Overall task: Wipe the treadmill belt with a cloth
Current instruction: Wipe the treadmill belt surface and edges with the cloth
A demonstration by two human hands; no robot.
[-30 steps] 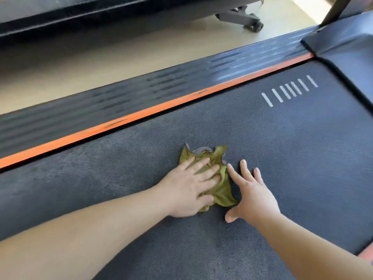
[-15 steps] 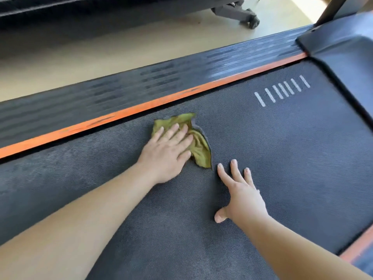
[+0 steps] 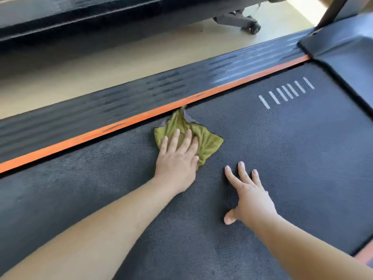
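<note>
The left hand [image 3: 177, 158] lies flat, fingers straight, on the green cloth [image 3: 207, 142]. It presses the cloth onto the belt [image 3: 302, 148] at the far edge, where one corner touches the orange strip [image 3: 80, 141]. The right hand [image 3: 252, 197] rests open on the bare belt just beside it, holding nothing. A good wipe likely needs even palm pressure and overlapping strokes, with care that the corner does not catch under the strip. The belt is dark and finely textured, with a row of white marks [image 3: 286, 92]. Beyond the ribbed side rail [image 3: 121, 102] are a pale floor [image 3: 121, 63] and a wheeled foot [image 3: 242, 23].
</note>
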